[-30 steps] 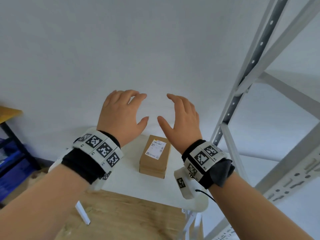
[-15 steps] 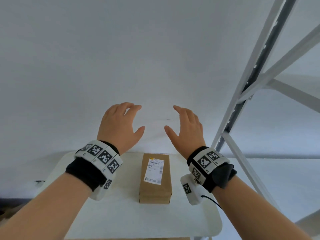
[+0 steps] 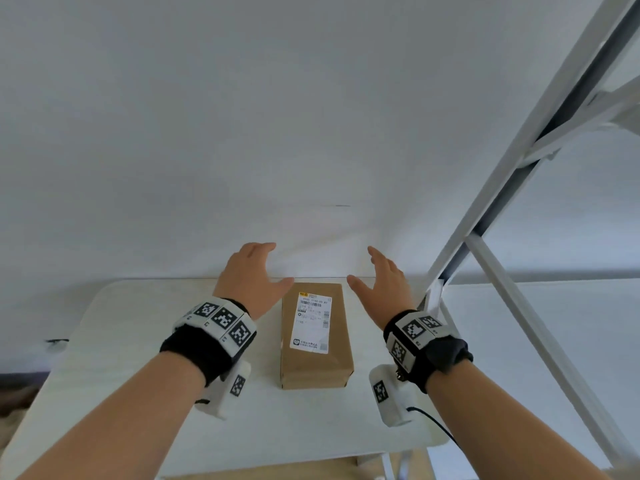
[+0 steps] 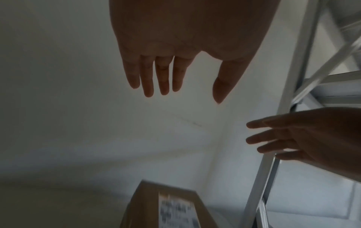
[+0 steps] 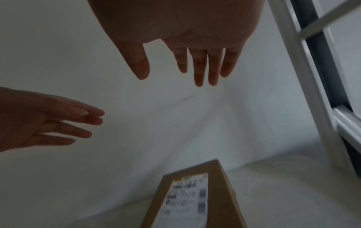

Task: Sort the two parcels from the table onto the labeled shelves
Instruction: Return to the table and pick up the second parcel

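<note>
Brown cardboard makes up the parcel (image 3: 316, 336), which lies flat on the white table (image 3: 104, 393) with its paper label (image 3: 313, 322) facing up. It looks like two boxes, one on top of the other. Both arms reach forward over the table. The left hand (image 3: 251, 277) is above the table on the left of the parcel, and the right hand (image 3: 384, 284) is on the right. Neither hand touches the parcel. Each hand has its fingers straight and a little spread, thumbs pointing toward each other, holding nothing. A white metal shelf frame (image 3: 519, 161) stands at the right.
</note>
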`<action>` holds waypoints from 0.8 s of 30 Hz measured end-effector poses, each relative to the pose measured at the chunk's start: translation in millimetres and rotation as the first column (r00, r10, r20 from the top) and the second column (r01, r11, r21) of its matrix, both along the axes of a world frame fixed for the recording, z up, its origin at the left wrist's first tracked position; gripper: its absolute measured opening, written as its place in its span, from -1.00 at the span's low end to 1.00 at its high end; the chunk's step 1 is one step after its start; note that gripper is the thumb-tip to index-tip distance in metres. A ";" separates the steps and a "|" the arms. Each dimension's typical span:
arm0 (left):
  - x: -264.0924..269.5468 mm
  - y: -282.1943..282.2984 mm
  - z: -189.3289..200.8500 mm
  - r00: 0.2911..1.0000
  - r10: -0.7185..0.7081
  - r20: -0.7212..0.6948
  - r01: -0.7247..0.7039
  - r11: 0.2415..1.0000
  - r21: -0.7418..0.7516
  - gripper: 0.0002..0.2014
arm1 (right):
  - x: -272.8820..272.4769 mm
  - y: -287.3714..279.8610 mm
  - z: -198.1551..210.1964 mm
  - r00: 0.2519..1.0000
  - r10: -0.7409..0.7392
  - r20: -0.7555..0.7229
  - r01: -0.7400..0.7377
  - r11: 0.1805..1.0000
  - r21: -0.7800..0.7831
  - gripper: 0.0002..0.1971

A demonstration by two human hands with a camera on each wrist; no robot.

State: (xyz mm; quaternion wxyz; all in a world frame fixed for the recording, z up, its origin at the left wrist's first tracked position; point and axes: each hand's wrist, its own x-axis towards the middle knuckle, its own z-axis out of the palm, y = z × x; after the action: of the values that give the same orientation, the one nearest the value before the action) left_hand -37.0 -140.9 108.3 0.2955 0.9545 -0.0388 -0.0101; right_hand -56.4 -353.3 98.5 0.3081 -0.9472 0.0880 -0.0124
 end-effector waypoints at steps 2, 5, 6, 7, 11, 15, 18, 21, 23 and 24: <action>0.1 1.7 -23.0 0.991 0.044 -0.125 -0.054 0.996 -0.075 -0.31 | 4.2 0.5 -20.2 0.996 -0.007 -0.088 0.012 0.999 0.047 -0.31; -1.0 3.5 -56.1 0.952 0.093 -0.292 -0.145 0.976 -0.162 -0.27 | 7.0 2.3 -48.5 0.980 -0.034 -0.196 0.061 0.989 0.137 -0.29; -1.9 3.5 -66.6 0.936 0.100 -0.337 -0.171 0.967 -0.188 -0.26 | 7.0 2.8 -57.5 0.972 -0.047 -0.229 0.087 0.982 0.167 -0.29; -2.6 2.9 -76.8 0.921 0.103 -0.376 -0.194 0.958 -0.211 -0.24 | 7.0 2.6 -66.4 0.964 -0.059 -0.261 0.111 0.975 0.193 -0.30; -8.1 -1.2 -110.8 0.867 0.078 -0.493 -0.254 0.919 -0.300 -0.22 | 5.3 -0.4 -96.8 0.915 -0.071 -0.397 0.195 0.940 0.282 -0.33; -8.9 -6.5 -132.5 0.839 0.050 -0.542 -0.286 0.888 -0.360 -0.20 | 3.6 -4.6 -119.1 0.871 -0.074 -0.485 0.281 0.886 0.368 -0.36; -4.5 -10.3 -143.4 0.827 0.010 -0.562 -0.279 0.875 -0.395 -0.18 | 4.2 -7.0 -130.2 0.848 -0.057 -0.527 0.317 0.852 0.417 -0.37; -1.0 -13.8 -149.8 0.830 -0.026 -0.557 -0.258 0.868 -0.425 -0.19 | 6.4 -9.0 -132.9 0.829 -0.010 -0.559 0.325 0.822 0.467 -0.38; 0.9 -14.9 -153.1 0.833 -0.035 -0.552 -0.255 0.861 -0.440 -0.20 | 7.7 -10.3 -134.0 0.828 0.032 -0.559 0.313 0.802 0.509 -0.38; 1.1 -15.4 -154.0 0.836 -0.035 -0.548 -0.253 0.862 -0.440 -0.21 | 7.7 -10.7 -134.6 0.833 0.047 -0.552 0.298 0.801 0.519 -0.38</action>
State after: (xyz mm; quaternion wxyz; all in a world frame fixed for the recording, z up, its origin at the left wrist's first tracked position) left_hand -35.9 -156.3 -45.7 0.5289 0.8048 0.1007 -0.2498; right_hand -48.7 -364.0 -36.1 0.5450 -0.7612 0.2358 0.2605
